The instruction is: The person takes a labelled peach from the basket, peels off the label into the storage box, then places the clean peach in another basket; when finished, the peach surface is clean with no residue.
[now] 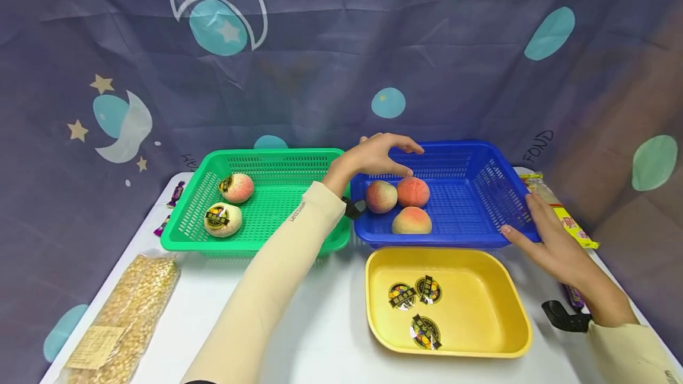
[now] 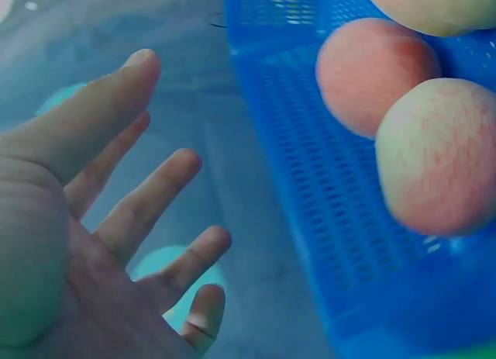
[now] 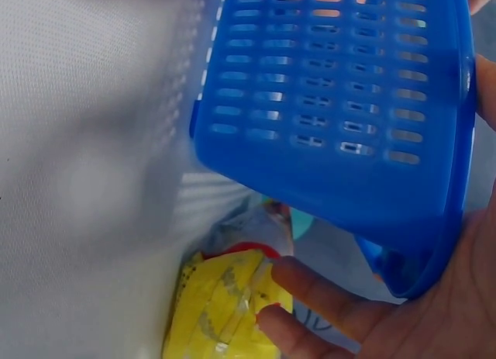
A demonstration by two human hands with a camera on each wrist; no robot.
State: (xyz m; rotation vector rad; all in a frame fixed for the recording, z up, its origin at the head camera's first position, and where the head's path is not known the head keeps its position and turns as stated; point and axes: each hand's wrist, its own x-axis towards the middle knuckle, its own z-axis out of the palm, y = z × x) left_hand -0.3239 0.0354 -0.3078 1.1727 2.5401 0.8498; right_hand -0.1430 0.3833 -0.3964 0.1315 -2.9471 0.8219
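Note:
My left hand [image 1: 376, 156] hovers above the back left of the blue basket [image 1: 453, 240], fingers apart, holding nothing. Three peaches lie in that basket: a pale one [image 1: 381, 197], a redder one [image 1: 413, 192] near my left thumb, and a front one [image 1: 412, 221]. In the left wrist view, air shows between the hand and the peaches. My right hand [image 1: 557, 250] touches the basket's right end. The right wrist view shows the basket's rim [image 3: 465, 142] against that palm, thumb on one side and extended fingers [image 3: 333, 301] on the other.
The green basket [image 1: 251, 246] at left holds two peaches with black stickers. In front of the blue basket stands a yellow tray [image 1: 480, 313] with three stickers inside. A bag of kernels [image 1: 128, 307] lies at front left, yellow packets [image 1: 571, 224] at right.

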